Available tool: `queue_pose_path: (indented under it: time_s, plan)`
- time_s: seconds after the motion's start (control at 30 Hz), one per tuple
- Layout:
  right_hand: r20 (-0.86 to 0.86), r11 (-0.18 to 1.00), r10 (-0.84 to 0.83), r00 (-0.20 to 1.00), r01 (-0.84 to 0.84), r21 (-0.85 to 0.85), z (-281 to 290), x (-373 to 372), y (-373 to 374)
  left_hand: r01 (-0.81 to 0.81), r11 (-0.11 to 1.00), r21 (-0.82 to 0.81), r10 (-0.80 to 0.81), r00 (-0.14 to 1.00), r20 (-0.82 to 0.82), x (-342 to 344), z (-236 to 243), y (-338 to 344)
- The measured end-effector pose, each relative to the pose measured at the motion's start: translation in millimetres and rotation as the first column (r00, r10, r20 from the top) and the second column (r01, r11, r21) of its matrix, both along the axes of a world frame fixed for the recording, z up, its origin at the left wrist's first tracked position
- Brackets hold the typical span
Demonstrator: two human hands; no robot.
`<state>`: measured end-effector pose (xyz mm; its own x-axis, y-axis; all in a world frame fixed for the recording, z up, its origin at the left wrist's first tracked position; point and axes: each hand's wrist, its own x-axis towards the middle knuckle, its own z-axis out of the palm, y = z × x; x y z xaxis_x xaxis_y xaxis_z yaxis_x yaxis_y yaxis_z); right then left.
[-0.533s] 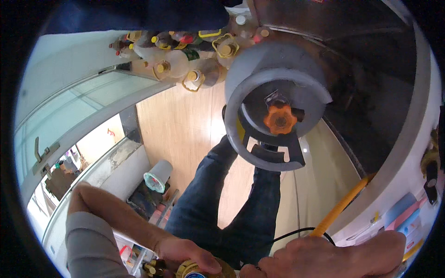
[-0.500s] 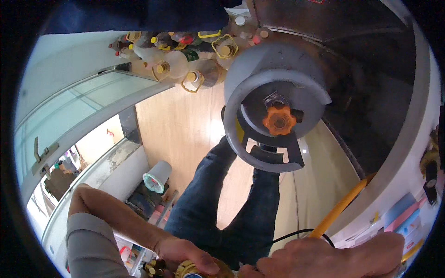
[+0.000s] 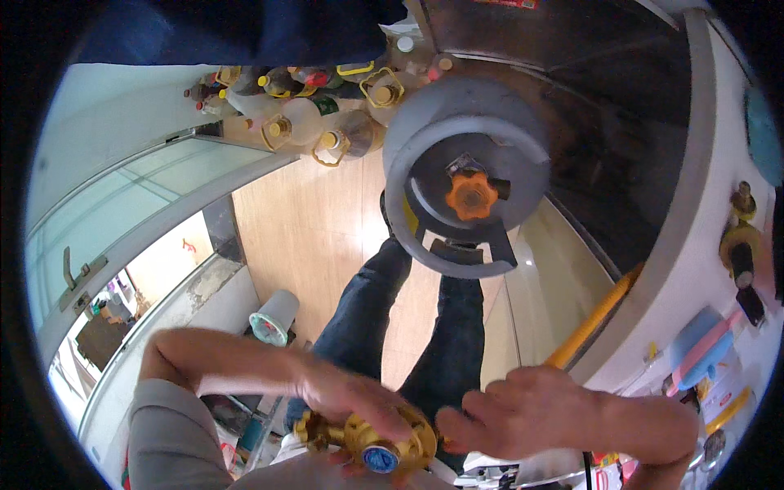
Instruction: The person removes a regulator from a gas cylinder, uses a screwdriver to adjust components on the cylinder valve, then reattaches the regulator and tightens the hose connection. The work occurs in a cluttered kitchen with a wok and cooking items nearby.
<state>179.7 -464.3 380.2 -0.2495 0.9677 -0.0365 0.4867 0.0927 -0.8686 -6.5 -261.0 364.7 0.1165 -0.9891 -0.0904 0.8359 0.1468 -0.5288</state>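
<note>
My left hand (image 3: pixel 359 404) is wrapped over a gold-coloured gas regulator (image 3: pixel 382 459), a round body with a blue disc in its middle and a knobbed fitting at its left. My right hand (image 3: pixel 510 412) is closed beside the regulator's right side, fingers curled toward it; whatever the fingers grip is hidden. A yellow hose (image 3: pixel 592 322) runs down from the counter edge and disappears behind the right hand. Beyond both hands, a grey gas cylinder (image 3: pixel 465 98) stands upright on the floor, with an orange valve knob (image 3: pixel 472 196) inside its collar. Neither hand touches the cylinder.
Several used plastic bottles (image 3: pixel 351 131) crowd the floor at the far left of the cylinder. A glazed door (image 3: pixel 163 180) stands at the left, with a small bin (image 3: pixel 276 317) near it. Along the right, a white counter (image 3: pixel 645 327) carries bottles and cloths.
Both hands have come up from the lower edge, bringing the regulator further into view. The left forearm has swung more level. The cylinder appears slightly higher and further left as the view shifts.
</note>
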Motion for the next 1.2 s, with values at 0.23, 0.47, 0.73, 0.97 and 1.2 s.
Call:
queue_pose_path:
  time_s: [0.23, 0.47, 0.73, 0.97, 1.2]
  plan:
    - [-0.059, 0.937, -0.162, 0.985, 0.135, -0.323, 12, 17, 16, -0.351, 0.596, 0.722, -0.719, 0.167, 0.675, 119, 25, 73]
    - [-0.196, 0.860, -0.188, 0.962, 0.065, -0.506, 15, 18, 14, -0.736, 0.445, 0.509, -0.893, -0.327, 0.309, 92, 64, 39]
    - [-0.187, 0.902, -0.010, 0.982, -0.072, -0.426, 20, 26, 24, -0.634, 0.492, 0.597, -0.825, -0.119, 0.553, 100, 66, 44]
    - [-0.220, 0.918, -0.030, 0.975, -0.060, -0.392, 20, 30, 22, -0.395, 0.608, 0.688, -0.695, 0.152, 0.702, 108, 59, 49]
    - [-0.061, 0.974, 0.030, 0.998, -0.043, -0.224, 34, 37, 24, -0.039, 0.779, 0.626, -0.505, 0.553, 0.662, 97, 44, 54]
